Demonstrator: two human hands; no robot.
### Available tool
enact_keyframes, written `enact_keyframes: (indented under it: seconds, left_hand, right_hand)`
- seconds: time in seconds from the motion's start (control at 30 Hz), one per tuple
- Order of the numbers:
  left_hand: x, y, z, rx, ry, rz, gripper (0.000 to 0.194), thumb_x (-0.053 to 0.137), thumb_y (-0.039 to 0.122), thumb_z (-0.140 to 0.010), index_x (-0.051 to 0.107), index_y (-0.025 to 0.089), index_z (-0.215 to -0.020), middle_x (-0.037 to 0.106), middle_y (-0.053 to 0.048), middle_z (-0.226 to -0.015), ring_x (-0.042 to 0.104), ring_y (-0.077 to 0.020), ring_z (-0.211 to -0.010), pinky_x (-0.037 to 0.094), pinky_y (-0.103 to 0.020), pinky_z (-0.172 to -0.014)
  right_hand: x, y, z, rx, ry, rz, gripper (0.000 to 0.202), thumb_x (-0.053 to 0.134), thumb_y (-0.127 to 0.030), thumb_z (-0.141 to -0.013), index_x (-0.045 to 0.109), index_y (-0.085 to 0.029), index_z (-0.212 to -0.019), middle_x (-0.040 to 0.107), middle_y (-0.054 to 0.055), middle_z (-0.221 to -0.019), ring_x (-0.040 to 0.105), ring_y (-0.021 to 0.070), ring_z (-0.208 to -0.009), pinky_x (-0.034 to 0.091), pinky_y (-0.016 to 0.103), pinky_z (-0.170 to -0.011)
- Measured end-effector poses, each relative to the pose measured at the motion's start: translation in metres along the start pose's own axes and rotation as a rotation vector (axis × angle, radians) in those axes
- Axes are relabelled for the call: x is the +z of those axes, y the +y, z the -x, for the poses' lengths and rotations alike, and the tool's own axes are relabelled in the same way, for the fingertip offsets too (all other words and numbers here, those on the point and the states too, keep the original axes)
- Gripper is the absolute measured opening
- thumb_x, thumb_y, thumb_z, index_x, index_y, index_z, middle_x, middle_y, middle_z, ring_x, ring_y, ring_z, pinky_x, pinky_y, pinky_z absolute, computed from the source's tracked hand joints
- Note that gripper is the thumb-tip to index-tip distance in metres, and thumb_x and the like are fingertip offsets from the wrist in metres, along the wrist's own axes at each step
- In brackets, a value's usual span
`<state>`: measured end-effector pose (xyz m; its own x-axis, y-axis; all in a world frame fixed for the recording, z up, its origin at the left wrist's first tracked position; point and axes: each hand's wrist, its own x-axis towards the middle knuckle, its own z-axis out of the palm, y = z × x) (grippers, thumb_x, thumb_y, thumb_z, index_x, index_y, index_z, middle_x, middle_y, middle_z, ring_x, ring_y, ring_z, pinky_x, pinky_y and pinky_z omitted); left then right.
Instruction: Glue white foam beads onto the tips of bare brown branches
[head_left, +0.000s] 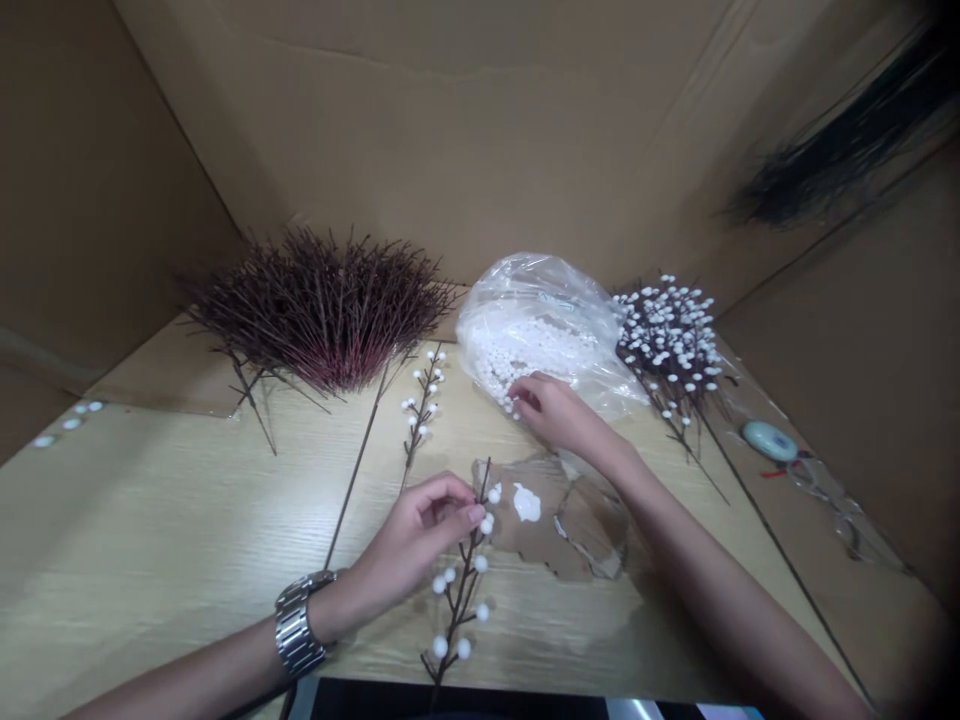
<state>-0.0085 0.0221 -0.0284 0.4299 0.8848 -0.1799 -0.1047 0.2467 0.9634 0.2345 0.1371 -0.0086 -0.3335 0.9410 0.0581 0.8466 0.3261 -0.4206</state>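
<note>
My left hand [427, 525], a metal watch on its wrist, pinches a brown artificial twig [459, 590] near its upper end. White berries sit on several of the twig's short branches, and its tip points away from me. At the mouth of a clear plastic bag [540, 285], my right hand [559, 410] has its fingers curled among loose white berries [501, 355]. Whether a berry is between those fingertips is too small to tell. Beneath the right forearm lies a torn cardboard piece [525, 545] with a white glue blob [526, 503] on it.
A big bundle of bare brown twigs [322, 310] lies at the back left. One berried twig [424, 400] lies before the bag; more berried twigs [667, 340] are piled to its right. Glasses [825, 490] and a pale green oval object [769, 440] lie far right. Cardboard walls [450, 150] enclose the table.
</note>
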Motion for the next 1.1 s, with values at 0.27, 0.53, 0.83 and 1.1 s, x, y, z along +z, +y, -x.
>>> enact_keyframes:
  seconds: [0.27, 0.53, 0.83, 1.1]
  left_hand:
    - [-0.001, 0.004, 0.001, -0.007, -0.060, 0.015, 0.019, 0.071, 0.036, -0.094, 0.067, 0.018, -0.086, 0.059, 0.002, -0.081, 0.053, -0.0153, -0.078, 0.038, -0.027, -0.073]
    - [-0.002, 0.008, 0.001, -0.013, -0.072, 0.001, 0.018, 0.071, 0.034, -0.094, 0.066, 0.018, -0.086, 0.060, 0.000, -0.083, 0.054, -0.0169, -0.081, 0.039, -0.029, -0.074]
    - [-0.002, 0.004, 0.001, 0.012, -0.108, -0.051, 0.017, 0.070, 0.032, -0.094, 0.066, 0.018, -0.086, 0.061, 0.000, -0.085, 0.055, -0.0174, -0.084, 0.041, -0.030, -0.078]
    - [-0.002, 0.008, 0.004, 0.030, -0.057, -0.053, 0.014, 0.065, 0.037, -0.098, 0.065, 0.023, -0.100, 0.059, 0.000, -0.092, 0.055, -0.0182, -0.090, 0.041, -0.030, -0.082]
  right_hand:
    - [0.004, 0.005, -0.003, 0.010, 0.073, -0.016, 0.016, 0.055, -0.009, -0.089, 0.070, -0.016, -0.089, 0.069, 0.008, -0.086, 0.063, 0.0209, -0.081, 0.045, 0.032, -0.078]
    - [-0.024, -0.042, 0.039, -0.146, 0.143, -0.305, 0.021, 0.052, -0.024, -0.102, 0.072, -0.023, -0.108, 0.070, 0.007, -0.106, 0.065, 0.0204, -0.097, 0.049, 0.033, -0.086]
    - [-0.024, -0.066, 0.062, 0.038, -0.226, -0.641, 0.013, 0.069, -0.035, -0.093, 0.073, -0.022, -0.094, 0.070, 0.002, -0.094, 0.063, 0.0176, -0.086, 0.047, 0.030, -0.076]
    - [-0.023, -0.067, 0.062, 0.042, -0.284, -0.855, 0.012, 0.066, -0.033, -0.095, 0.070, -0.022, -0.094, 0.069, 0.001, -0.095, 0.063, 0.0168, -0.090, 0.048, 0.030, -0.081]
